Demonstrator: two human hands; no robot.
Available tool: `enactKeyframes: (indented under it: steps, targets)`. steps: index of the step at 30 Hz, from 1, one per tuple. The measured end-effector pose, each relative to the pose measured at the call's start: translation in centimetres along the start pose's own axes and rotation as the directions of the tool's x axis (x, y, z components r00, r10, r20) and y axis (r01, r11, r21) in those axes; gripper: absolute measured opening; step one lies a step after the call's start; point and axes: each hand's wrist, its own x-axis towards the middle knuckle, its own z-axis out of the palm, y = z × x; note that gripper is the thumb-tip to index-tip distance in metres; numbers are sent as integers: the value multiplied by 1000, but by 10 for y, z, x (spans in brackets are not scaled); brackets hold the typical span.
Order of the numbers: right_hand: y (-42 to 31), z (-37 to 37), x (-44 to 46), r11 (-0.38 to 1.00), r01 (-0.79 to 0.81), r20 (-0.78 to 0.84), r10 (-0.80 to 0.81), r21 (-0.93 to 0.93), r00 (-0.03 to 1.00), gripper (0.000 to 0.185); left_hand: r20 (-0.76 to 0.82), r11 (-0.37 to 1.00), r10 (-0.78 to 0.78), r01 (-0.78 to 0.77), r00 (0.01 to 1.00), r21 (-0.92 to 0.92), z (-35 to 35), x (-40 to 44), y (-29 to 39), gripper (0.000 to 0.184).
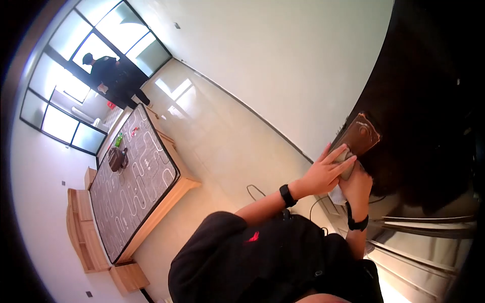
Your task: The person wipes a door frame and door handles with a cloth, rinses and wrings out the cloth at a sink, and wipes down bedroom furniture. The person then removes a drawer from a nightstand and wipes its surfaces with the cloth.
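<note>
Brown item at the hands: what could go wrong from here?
The brown item juts well past the left hand and right hand, so it might tip or slip if the hold loosens. A thin dark cable curves near the left forearm and could snag as the person moves.

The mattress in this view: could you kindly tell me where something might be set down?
The widest bare stretch of mattress lies between the brown bag and the nearer nightstand. Crowded: around the bag, beside the green item and red item. The floor between bed frame and long wall is open too.
</note>
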Motion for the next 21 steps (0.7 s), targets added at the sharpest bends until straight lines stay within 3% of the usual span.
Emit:
enactKeyframes:
  steps: [2, 4, 10, 12, 17, 21]
  targets:
    - [5, 9, -5, 998, -57, 40, 58, -27, 998, 43, 17, 999, 26, -25, 1000, -25, 0, -1, -4, 65]
    - [9, 22, -9, 989, -146, -44, 145, -25, 989, 49, 34, 987, 96, -91, 995, -133, 5, 4, -15, 65]
    - [46, 77, -25, 982, -60, -342, 119, 178, 932, 58, -75, 965, 160, -173, 984, -200, 23, 6, -28, 54]
    - [41, 73, -26, 973, -73, -305, 140, 219, 942, 58, -81, 956, 203, -216, 976, -199, 22, 5, -30, 53]
    - [39, 78, -29, 985, 145, -558, -70, 92, 827, 55, -65, 924, 226, -235, 972, -303, 26, -2, -37, 56]
    - [48, 82, -38, 978, 195, -545, -126, 70, 829, 48, -24, 911, 168, -164, 986, -379, 34, -14, -32, 56]
